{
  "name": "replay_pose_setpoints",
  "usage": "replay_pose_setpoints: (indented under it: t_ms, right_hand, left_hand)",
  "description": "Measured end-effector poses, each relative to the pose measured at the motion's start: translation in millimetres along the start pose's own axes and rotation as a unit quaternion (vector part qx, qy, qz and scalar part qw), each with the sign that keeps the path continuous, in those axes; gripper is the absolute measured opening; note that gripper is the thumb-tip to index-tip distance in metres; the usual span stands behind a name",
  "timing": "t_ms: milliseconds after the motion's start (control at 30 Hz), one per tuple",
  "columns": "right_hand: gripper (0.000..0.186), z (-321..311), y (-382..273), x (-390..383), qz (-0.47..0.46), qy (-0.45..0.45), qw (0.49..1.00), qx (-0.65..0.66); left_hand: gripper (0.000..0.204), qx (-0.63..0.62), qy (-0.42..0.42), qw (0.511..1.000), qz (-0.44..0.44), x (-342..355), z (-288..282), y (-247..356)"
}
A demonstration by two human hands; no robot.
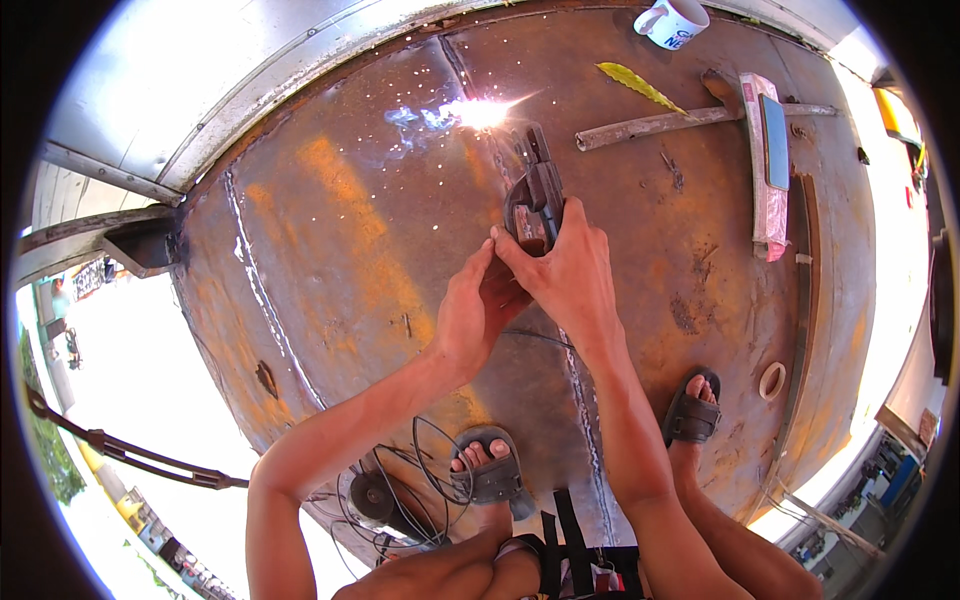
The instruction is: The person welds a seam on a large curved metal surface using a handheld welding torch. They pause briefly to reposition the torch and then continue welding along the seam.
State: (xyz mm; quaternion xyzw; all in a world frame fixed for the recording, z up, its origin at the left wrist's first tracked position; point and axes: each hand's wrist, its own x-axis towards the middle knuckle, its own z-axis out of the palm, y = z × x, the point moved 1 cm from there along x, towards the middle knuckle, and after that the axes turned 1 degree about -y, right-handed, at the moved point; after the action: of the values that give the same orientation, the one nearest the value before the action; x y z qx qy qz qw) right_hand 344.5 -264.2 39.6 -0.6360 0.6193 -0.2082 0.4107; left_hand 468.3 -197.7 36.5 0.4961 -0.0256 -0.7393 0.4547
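Both my hands meet at a dark, clamp-like welding electrode holder [541,192] over the rusty steel plate [370,270]. My right hand [578,275] is closed around it, thumb across its near end. My left hand [468,312] comes in from the left with its fingers closed against the holder's lower end, partly hidden behind the right hand. Just beyond the holder's tip glares a white welding arc [484,113], with bluish smoke on its left and sparks scattered about. The glare hides the electrode's end. A weld seam [575,400] runs along the plate below my hands.
Right of the arc lie a yellow leaf [640,86], a metal bar [650,128] and a pink packet [765,215] with a phone-like slab [774,140]. A white mug [672,22] is at the far edge. Looped cables [400,470] lie beside my sandalled left foot [490,470].
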Motion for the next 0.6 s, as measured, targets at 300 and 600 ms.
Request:
replay_pose_setpoints:
  t_ms: [300,600]
  right_hand:
    - [0.062,-2.0,-2.1,-0.5,0.011,-0.011,1.0,0.001]
    - [0.062,-1.3,-0.5,-0.6,0.006,-0.001,1.0,-0.013]
  left_hand:
    - [0.048,-0.001,0.011,1.0,0.0,0.5,-1.6,-2.4]
    - [0.054,0.003,-0.004,1.0,-0.003,0.1,-0.5,-1.5]
